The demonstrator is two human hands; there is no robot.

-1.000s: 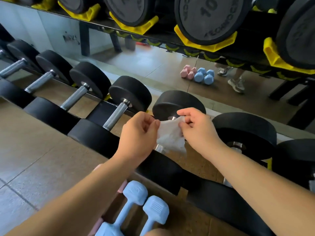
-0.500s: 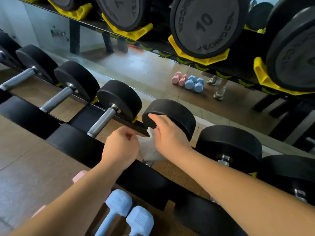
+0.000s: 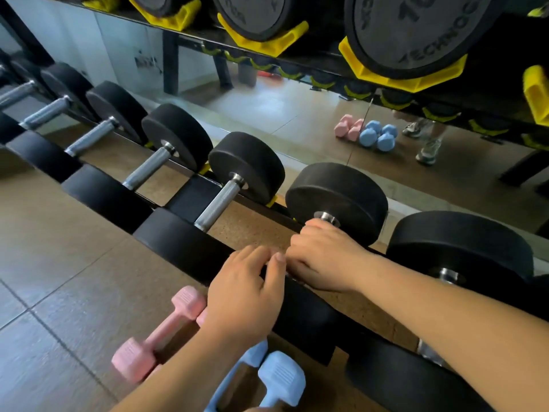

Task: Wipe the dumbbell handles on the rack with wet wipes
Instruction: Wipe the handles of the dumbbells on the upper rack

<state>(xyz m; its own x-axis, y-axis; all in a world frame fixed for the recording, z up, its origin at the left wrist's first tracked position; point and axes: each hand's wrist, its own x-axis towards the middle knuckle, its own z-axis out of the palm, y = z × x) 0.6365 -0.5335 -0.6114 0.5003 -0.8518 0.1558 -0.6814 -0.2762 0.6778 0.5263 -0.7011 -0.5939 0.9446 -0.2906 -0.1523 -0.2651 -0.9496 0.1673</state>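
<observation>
Curling round the handle of the black dumbbell [image 3: 338, 194], the right hand [image 3: 323, 257] grips it; the left hand [image 3: 246, 289] lies just beside, fingers loosely bent.

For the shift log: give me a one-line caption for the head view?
Right hand grips the steel handle of a black rubber dumbbell on the rack; left hand beside it.

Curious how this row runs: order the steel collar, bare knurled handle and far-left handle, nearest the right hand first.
1. Steel collar, right beside the right hand.
2. Knurled handle, one dumbbell leftward.
3. Far-left handle, far up the row.
</observation>
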